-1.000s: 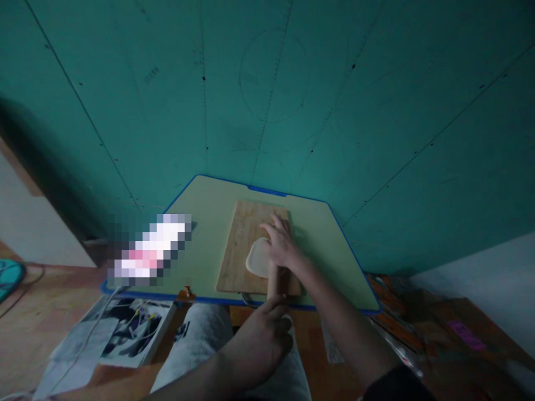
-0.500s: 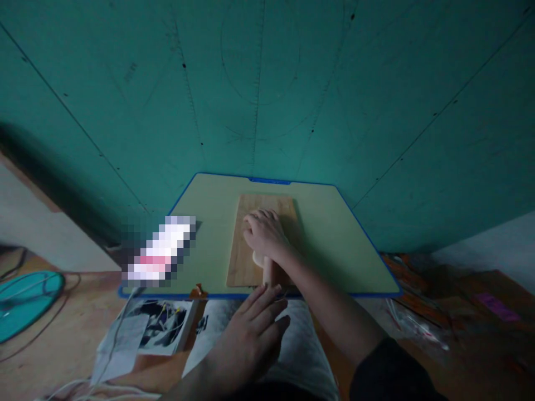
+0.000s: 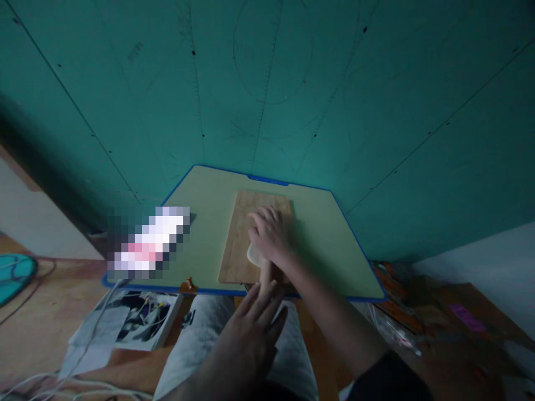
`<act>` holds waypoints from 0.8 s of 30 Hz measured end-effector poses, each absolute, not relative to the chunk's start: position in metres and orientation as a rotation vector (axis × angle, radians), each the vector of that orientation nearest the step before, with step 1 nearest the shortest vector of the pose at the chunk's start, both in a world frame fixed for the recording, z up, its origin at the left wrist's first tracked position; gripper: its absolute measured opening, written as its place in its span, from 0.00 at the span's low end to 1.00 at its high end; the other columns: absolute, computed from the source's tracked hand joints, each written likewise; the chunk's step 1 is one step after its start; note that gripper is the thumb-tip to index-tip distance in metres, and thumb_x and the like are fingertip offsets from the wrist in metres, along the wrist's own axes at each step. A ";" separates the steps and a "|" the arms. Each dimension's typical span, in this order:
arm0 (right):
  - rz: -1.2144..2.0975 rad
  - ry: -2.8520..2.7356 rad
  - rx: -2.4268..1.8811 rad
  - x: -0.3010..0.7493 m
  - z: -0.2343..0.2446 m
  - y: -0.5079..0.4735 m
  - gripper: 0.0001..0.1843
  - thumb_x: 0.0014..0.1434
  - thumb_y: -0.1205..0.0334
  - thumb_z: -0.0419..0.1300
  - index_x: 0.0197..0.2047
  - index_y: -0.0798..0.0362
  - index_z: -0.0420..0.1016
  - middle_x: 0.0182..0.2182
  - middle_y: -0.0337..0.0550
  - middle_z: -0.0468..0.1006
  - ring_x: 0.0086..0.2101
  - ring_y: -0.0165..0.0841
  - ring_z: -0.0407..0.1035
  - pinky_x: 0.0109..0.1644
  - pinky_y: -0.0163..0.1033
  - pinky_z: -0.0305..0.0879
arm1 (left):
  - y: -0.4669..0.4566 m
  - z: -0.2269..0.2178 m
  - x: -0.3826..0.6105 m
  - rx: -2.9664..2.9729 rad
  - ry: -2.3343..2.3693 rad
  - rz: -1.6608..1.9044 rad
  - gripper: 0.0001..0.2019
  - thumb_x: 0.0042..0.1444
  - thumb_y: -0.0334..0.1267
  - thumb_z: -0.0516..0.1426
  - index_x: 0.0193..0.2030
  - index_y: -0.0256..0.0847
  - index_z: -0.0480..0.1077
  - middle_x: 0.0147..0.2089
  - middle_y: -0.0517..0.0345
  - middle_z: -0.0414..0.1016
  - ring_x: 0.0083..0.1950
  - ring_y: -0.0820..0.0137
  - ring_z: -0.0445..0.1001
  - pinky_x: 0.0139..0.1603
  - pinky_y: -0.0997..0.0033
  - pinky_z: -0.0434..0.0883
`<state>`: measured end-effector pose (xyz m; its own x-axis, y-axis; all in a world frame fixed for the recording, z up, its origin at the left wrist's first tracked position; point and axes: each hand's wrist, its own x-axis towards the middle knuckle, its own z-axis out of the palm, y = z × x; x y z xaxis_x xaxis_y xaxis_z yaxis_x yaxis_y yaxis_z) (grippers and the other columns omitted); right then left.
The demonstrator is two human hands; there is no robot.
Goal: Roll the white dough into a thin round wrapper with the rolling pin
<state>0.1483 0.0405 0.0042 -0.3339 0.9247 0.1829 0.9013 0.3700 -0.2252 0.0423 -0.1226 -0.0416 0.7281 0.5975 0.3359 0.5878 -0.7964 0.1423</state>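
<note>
A wooden board (image 3: 240,245) rests in the middle of the small table. On it lies a flat, pale piece that looks like dough (image 3: 254,254), partly under my right hand (image 3: 270,234). A pale rolling pin (image 3: 265,273) points away from me, crossing the board's near edge. My right hand is palm down over its far part, fingers spread forward; that end is hidden beneath the hand. At the near end, my left hand (image 3: 253,326) touches the pin with outstretched fingers. Neither hand visibly wraps round it.
The table (image 3: 330,245) is pale with a blue rim, against a green wall (image 3: 376,100). A phone-like device, blurred out (image 3: 152,242), lies at its left with a cable attached. Papers and a box (image 3: 142,323) are below left; plastic bags and cartons (image 3: 401,334) are at right.
The view has shifted and tilted slightly. My right hand has slid a little and its fingers are more spread, uncovering more of the dough-like piece. My left hand stays at the pin's near end.
</note>
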 end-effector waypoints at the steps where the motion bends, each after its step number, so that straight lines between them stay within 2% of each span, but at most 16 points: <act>1: 0.099 -2.335 -1.619 0.135 0.006 0.040 0.20 0.66 0.62 0.52 0.57 0.54 0.74 0.60 0.54 0.71 0.67 0.48 0.53 0.71 0.58 0.42 | -0.125 -0.043 0.030 2.891 1.041 0.572 0.28 0.60 0.37 0.57 0.67 0.34 0.65 0.70 0.41 0.65 0.74 0.50 0.58 0.71 0.45 0.61; 3: 0.065 -2.312 -1.636 0.112 0.009 0.039 0.17 0.66 0.60 0.52 0.52 0.56 0.76 0.56 0.56 0.75 0.64 0.49 0.57 0.70 0.60 0.44 | -0.128 -0.044 0.008 2.903 1.095 0.625 0.31 0.57 0.34 0.57 0.69 0.37 0.61 0.73 0.42 0.61 0.74 0.50 0.56 0.70 0.45 0.62; 5: 0.046 -2.325 -1.623 0.096 0.012 0.037 0.16 0.66 0.59 0.52 0.49 0.57 0.77 0.53 0.58 0.76 0.60 0.50 0.62 0.69 0.60 0.46 | -0.129 -0.044 -0.008 2.909 1.141 0.685 0.30 0.57 0.32 0.56 0.68 0.39 0.62 0.74 0.43 0.59 0.74 0.51 0.57 0.68 0.45 0.65; 8: 0.032 -2.395 -1.520 0.092 0.014 0.036 0.13 0.65 0.61 0.54 0.47 0.54 0.77 0.49 0.54 0.78 0.56 0.46 0.65 0.66 0.56 0.53 | -0.128 -0.043 -0.012 2.890 1.198 0.724 0.22 0.58 0.31 0.55 0.61 0.40 0.67 0.75 0.41 0.56 0.74 0.49 0.56 0.66 0.43 0.68; 11: 0.053 -2.456 -1.410 0.109 0.012 0.036 0.12 0.64 0.63 0.54 0.45 0.52 0.78 0.46 0.50 0.79 0.53 0.42 0.67 0.62 0.49 0.59 | -0.124 -0.044 0.009 2.829 1.172 0.733 0.13 0.60 0.35 0.58 0.51 0.39 0.72 0.75 0.38 0.55 0.77 0.43 0.48 0.65 0.36 0.67; 13: 0.091 -2.466 -1.361 0.129 0.007 0.038 0.12 0.64 0.65 0.55 0.46 0.52 0.79 0.47 0.48 0.79 0.54 0.41 0.67 0.64 0.47 0.58 | -0.120 -0.045 0.028 2.787 1.131 0.733 0.08 0.62 0.38 0.59 0.46 0.39 0.73 0.73 0.40 0.59 0.78 0.43 0.43 0.67 0.33 0.63; 15: 0.141 -2.443 -1.364 0.153 0.001 0.039 0.14 0.63 0.66 0.56 0.47 0.53 0.80 0.51 0.48 0.78 0.59 0.41 0.64 0.68 0.48 0.53 | -0.116 -0.044 0.044 2.784 1.059 0.748 0.07 0.63 0.38 0.58 0.45 0.39 0.74 0.72 0.42 0.62 0.78 0.45 0.42 0.70 0.34 0.60; 18: 0.216 -2.398 -1.435 0.193 -0.009 0.036 0.19 0.65 0.67 0.53 0.54 0.53 0.79 0.62 0.50 0.72 0.68 0.42 0.54 0.71 0.51 0.50 | -0.112 -0.040 0.055 2.809 0.950 0.766 0.14 0.61 0.32 0.59 0.54 0.38 0.73 0.74 0.38 0.58 0.78 0.48 0.44 0.72 0.38 0.58; 21: 0.178 -2.361 -1.496 0.223 -0.017 0.025 0.23 0.69 0.63 0.48 0.62 0.55 0.74 0.67 0.53 0.66 0.70 0.43 0.50 0.71 0.54 0.50 | -0.108 -0.034 0.046 2.811 0.985 0.704 0.31 0.54 0.23 0.57 0.66 0.37 0.65 0.76 0.36 0.51 0.78 0.47 0.46 0.70 0.40 0.62; 24: 0.075 -2.343 -1.498 0.235 -0.018 0.007 0.26 0.71 0.58 0.46 0.67 0.60 0.68 0.69 0.59 0.63 0.71 0.47 0.47 0.71 0.57 0.50 | -0.101 -0.031 0.021 2.825 1.059 0.625 0.42 0.49 0.18 0.51 0.73 0.38 0.55 0.76 0.39 0.52 0.76 0.51 0.53 0.67 0.47 0.68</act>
<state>0.2347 0.0065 -0.0182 -0.3746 0.8875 0.2683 0.8686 0.4371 -0.2333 0.0206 -0.1009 -0.0307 0.6818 0.6419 0.3509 0.6172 -0.7622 0.1949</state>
